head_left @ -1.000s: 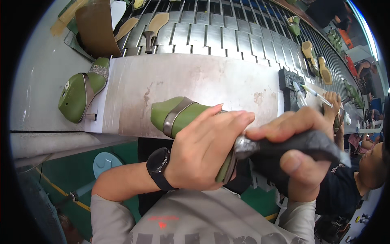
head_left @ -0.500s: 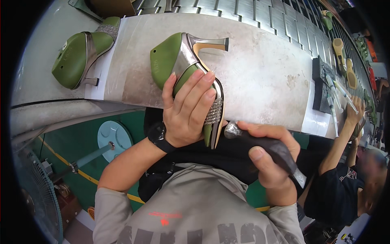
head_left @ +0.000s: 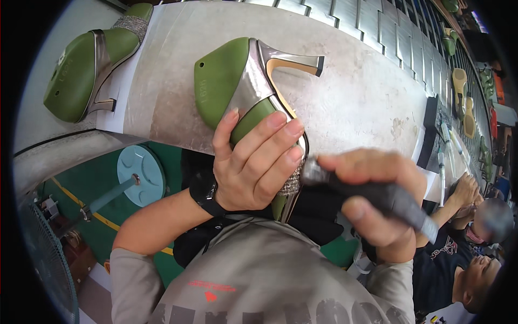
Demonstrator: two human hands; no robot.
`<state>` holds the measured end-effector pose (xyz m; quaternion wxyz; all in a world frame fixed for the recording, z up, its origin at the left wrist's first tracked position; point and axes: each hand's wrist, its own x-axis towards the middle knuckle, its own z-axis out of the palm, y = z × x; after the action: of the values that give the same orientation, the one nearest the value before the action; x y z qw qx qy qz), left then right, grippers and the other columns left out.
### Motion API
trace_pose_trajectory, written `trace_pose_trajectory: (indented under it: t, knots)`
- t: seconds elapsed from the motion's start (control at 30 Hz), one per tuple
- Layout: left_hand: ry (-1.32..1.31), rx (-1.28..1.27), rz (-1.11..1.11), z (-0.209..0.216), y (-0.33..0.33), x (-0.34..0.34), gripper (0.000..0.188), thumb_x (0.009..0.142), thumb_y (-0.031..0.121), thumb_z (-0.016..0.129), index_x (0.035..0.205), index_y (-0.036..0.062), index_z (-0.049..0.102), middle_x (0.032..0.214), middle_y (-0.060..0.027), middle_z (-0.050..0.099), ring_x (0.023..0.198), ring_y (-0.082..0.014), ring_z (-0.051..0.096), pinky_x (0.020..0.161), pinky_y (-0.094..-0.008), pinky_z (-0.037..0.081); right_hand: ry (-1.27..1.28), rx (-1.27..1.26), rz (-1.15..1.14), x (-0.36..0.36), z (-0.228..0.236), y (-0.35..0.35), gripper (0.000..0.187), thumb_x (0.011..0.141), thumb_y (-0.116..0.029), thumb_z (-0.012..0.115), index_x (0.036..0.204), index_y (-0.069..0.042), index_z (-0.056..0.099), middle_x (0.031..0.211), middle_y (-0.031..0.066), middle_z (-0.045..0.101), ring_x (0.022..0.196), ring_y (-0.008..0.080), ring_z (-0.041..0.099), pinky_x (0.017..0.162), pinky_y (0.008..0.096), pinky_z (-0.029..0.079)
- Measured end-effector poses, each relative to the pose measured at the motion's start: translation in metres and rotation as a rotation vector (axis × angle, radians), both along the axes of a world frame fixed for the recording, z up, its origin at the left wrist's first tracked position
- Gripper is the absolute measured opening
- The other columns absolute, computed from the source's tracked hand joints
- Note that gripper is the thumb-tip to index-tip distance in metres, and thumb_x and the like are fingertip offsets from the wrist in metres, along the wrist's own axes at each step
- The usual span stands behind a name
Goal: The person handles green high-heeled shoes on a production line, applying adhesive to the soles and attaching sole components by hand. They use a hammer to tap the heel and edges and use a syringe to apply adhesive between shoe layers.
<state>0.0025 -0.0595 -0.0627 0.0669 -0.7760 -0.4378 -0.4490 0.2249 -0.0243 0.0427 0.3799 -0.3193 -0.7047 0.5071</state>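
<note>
A silver-strapped high-heeled shoe [head_left: 258, 81] on a green shoe last [head_left: 220, 81] lies on its side, heel pointing right and toe toward me. My left hand [head_left: 256, 162] wraps over its middle, holding it at the table's near edge. Below those fingers shows a sparkling rhinestone band [head_left: 291, 183]. My right hand [head_left: 391, 170], blurred, grips a dark-bodied hammer-like tool [head_left: 372, 195] with a rounded silver end and a flat metal end. The rounded end is at the sole edge beside the band; whether they touch I cannot tell.
Another green-lasted heeled shoe [head_left: 75, 75] lies at the far left. A slatted metal conveyor [head_left: 372, 32] runs behind the worn table [head_left: 167, 70]. At right are a dark block [head_left: 430, 127], syringe-like tubes [head_left: 445, 140], tan soles [head_left: 459, 86] and a co-worker's hands [head_left: 465, 190].
The whole view has shifted a little. The shoe and my left hand have come slightly nearer to me. My right hand and the tool have moved and blurred, the rounded end staying near the shoe.
</note>
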Motion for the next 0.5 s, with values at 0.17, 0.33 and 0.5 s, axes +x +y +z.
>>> trace_pose_trajectory:
  t: [0.17, 0.33, 0.5]
  knots:
    - [-0.014, -0.016, -0.011, 0.004, -0.001, 0.002, 0.031, 0.105, 0.019, 0.063, 0.135, 0.0153, 0.053, 0.138, -0.0036, 0.068, 0.13, -0.023, 0.064, 0.122, -0.0586, 0.033, -0.079, 0.07, 0.082, -0.001, 0.006, -0.018, 0.037, 0.088, -0.015, 0.083, 0.108, 0.008, 0.064, 0.11, 0.0355, 0.073, 0.105, 0.0457, 0.075, 0.09, 0.051, 0.062]
    - [-0.036, -0.013, -0.005, 0.002, -0.002, 0.004, 0.03, 0.105, 0.018, 0.062, 0.134, 0.0148, 0.054, 0.139, -0.0054, 0.067, 0.131, -0.024, 0.063, 0.122, -0.0592, 0.033, -0.068, 0.083, 0.023, -0.01, 0.009, -0.039, 0.032, 0.076, -0.002, 0.086, 0.103, 0.008, 0.071, 0.102, 0.0247, 0.077, 0.096, 0.038, 0.077, 0.09, 0.0437, 0.065]
    - [-0.023, -0.004, -0.021, 0.001, -0.002, 0.001, 0.032, 0.104, 0.016, 0.063, 0.134, 0.0142, 0.054, 0.139, -0.0073, 0.067, 0.13, -0.0257, 0.064, 0.121, -0.0612, 0.033, 0.07, -0.165, -0.131, 0.001, 0.003, -0.062, 0.034, 0.084, -0.004, 0.083, 0.11, 0.011, 0.067, 0.111, 0.033, 0.074, 0.107, 0.0378, 0.077, 0.094, 0.0444, 0.063]
